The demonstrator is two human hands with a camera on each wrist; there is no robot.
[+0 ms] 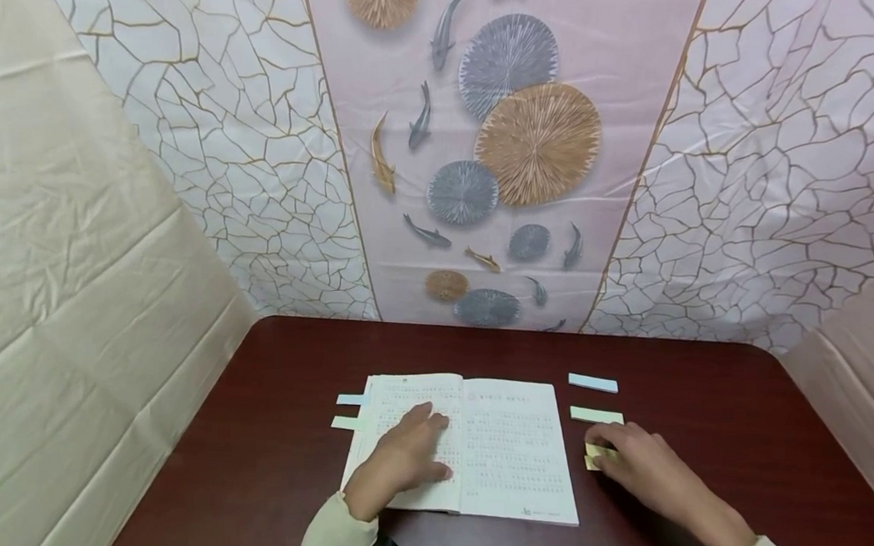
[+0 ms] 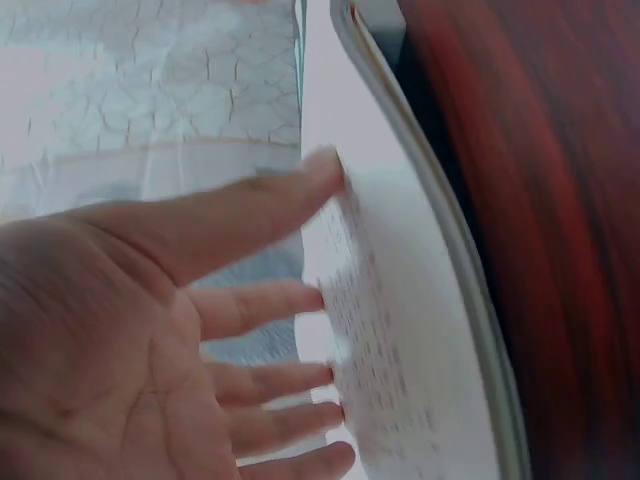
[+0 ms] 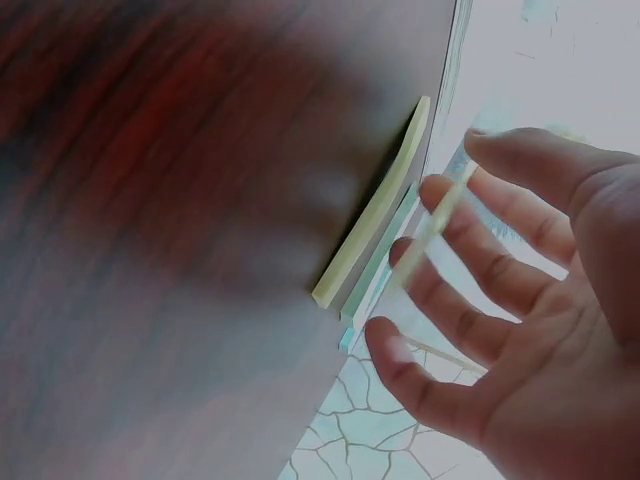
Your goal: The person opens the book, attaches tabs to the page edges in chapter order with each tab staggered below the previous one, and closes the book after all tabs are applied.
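An open book (image 1: pixel 515 452) lies on the table. My left hand (image 1: pixel 410 454) rests on its left page with spread fingers; the left wrist view shows the fingertips (image 2: pixel 322 374) touching the printed paper. At the book's right, my right hand (image 1: pixel 640 465) pinches a thin yellow sticky strip (image 3: pixel 435 232) between thumb and fingers. Just beside it, the yellow sticky-note pad (image 3: pixel 375 210) lies on the table, mostly covered by the hand in the head view. A green pad (image 1: pixel 596 415) and a blue pad (image 1: pixel 592 382) lie farther back in the same row.
A blue strip (image 1: pixel 350 399) and a green strip (image 1: pixel 345 423) stick out from the book's left edge. The dark red table (image 1: pixel 267 450) meets a patterned cloth wall (image 1: pixel 481 254) at the back. Pale cloth (image 1: pixel 72 329) hangs at the left side.
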